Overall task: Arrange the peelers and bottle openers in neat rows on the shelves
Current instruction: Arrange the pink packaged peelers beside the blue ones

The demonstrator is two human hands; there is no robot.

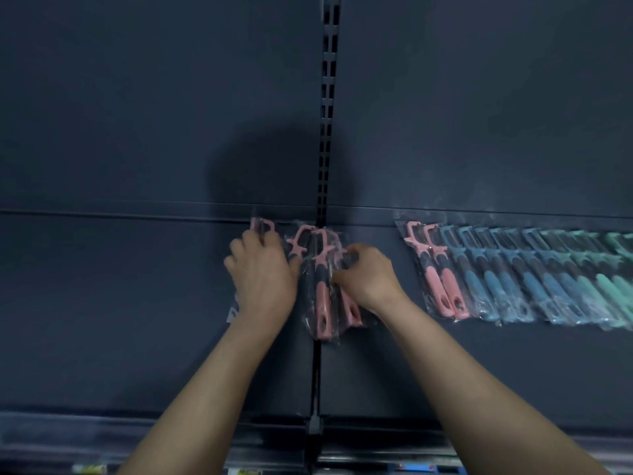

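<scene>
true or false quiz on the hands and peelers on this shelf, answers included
1. Both the left hand and the right hand grip the loose bunch of pink-handled peelers in clear plastic bags. True.
2. The neat row of bagged peelers on the right begins with green ones at its left end. False: two pink ones come first, then blue, then green.
3. The bunch lies over the seam between two panels of the dark shelf. True.
4. The row touches the bunch. False: bare shelf separates them.
5. The right hand holds a metal bottle opener. False: its fingers pinch a bagged pink peeler.
</scene>
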